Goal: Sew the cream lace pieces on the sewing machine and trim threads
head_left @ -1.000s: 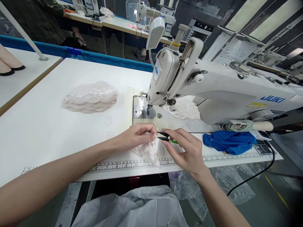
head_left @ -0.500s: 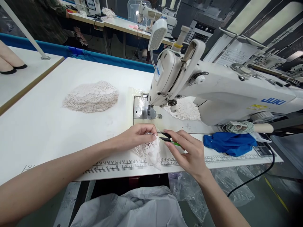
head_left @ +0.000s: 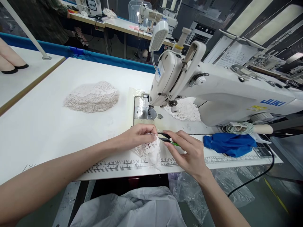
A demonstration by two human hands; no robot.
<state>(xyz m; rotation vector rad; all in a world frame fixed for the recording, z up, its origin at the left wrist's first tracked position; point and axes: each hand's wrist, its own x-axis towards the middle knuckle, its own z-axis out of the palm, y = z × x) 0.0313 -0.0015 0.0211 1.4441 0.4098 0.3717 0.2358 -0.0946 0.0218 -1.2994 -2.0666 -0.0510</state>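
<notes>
Pinched between the thumb and fingers of my left hand [head_left: 139,136] is a piece of white lace fabric [head_left: 151,154], which hangs down over the table's printed ruler. My right hand [head_left: 187,149] is closed around small thread snips [head_left: 174,143] with black and green parts. The snips' tips point left, close to the lace edge at my left fingertips; whether they touch a thread is too small to tell. Just beyond both hands stands the needle area of a white sewing machine [head_left: 175,75], with its metal needle plate [head_left: 141,112].
A pile of lace pieces [head_left: 92,97] lies on the left of the white table [head_left: 59,132]. More lace [head_left: 186,109] rests under the machine arm. At right are a blue cloth [head_left: 229,144] and a cord-wound roll [head_left: 246,128]. Another person [head_left: 40,22] stands at the far left.
</notes>
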